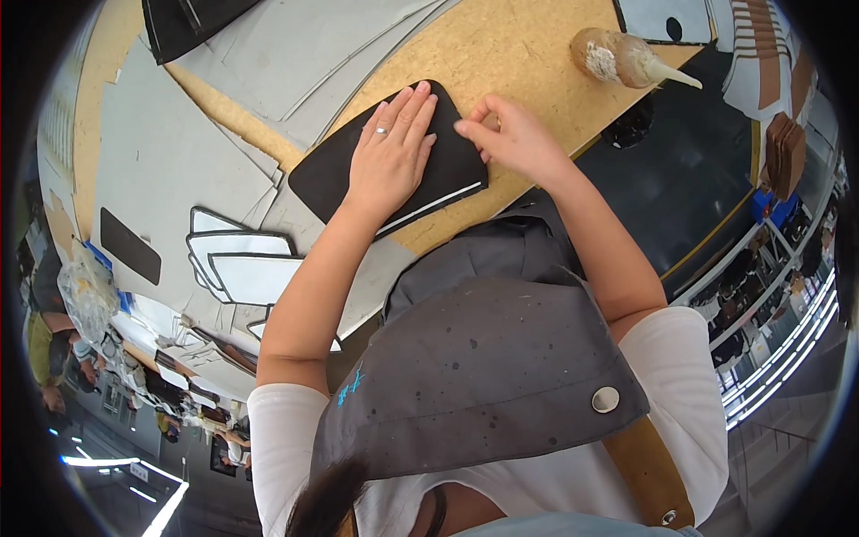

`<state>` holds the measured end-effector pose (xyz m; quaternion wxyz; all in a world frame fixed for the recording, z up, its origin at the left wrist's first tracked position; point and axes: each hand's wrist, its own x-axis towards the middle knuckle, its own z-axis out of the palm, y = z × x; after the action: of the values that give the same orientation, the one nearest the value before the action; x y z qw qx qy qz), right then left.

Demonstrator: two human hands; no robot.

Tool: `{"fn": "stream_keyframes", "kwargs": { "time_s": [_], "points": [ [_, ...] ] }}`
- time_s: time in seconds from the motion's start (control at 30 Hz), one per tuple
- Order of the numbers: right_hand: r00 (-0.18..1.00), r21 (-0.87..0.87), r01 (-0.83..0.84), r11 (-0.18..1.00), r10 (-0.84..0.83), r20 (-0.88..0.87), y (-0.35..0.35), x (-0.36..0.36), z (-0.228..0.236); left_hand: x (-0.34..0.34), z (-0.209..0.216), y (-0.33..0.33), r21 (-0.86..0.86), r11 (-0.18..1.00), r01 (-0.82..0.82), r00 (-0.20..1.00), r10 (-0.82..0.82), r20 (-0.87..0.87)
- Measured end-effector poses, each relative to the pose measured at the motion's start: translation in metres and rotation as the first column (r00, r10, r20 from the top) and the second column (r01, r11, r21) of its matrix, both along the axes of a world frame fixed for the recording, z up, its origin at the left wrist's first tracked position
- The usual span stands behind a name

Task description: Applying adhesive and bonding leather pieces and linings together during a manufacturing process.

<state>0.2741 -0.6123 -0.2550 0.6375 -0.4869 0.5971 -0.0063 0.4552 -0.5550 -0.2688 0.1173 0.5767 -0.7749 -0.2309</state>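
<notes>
A flat black panel (335, 170) with rounded corners lies at a slant on the tan work table. A thin white strip runs along its near edge. My left hand (394, 148), a ring on one finger, rests flat on the panel with its fingers stretched out. At the panel's right edge, my right hand (514, 139) is closed, thumb and forefinger pinched at the border and the other fingers curled. The underside of the panel at that pinch is hidden.
A brown bottle (608, 58) with a pale nozzle lies at the table's (501, 45) far right. Left of the panel are white pieces with black borders (255, 273), grey sheets (161, 170) and a small dark piece (131, 246). A black bag-like piece (192, 27) lies far left.
</notes>
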Motion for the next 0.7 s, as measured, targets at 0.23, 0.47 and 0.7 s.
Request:
{"fn": "stream_keyframes", "kwargs": {
  "time_s": [0.23, 0.47, 0.7],
  "points": [
    [0.906, 0.014, 0.383, 0.924, -0.379, 0.190, 0.028, -0.003, -0.005, -0.002, 0.001, 0.000, 0.020, 1.000, 0.021, 0.999, -0.021, 0.040],
    [0.980, 0.016, 0.163, 0.986, -0.164, 0.109, 0.036, -0.008, -0.007, -0.003, 0.002, 0.001, 0.054, 0.999, -0.007, 1.000, 0.006, 0.020],
    [0.959, 0.536, 0.182, 0.824, -0.269, 0.088, 0.031, -0.018, 0.015, -0.003, 0.001, 0.002, 0.065, 0.998, -0.018, 1.000, 0.018, 0.009]
  ]
}}
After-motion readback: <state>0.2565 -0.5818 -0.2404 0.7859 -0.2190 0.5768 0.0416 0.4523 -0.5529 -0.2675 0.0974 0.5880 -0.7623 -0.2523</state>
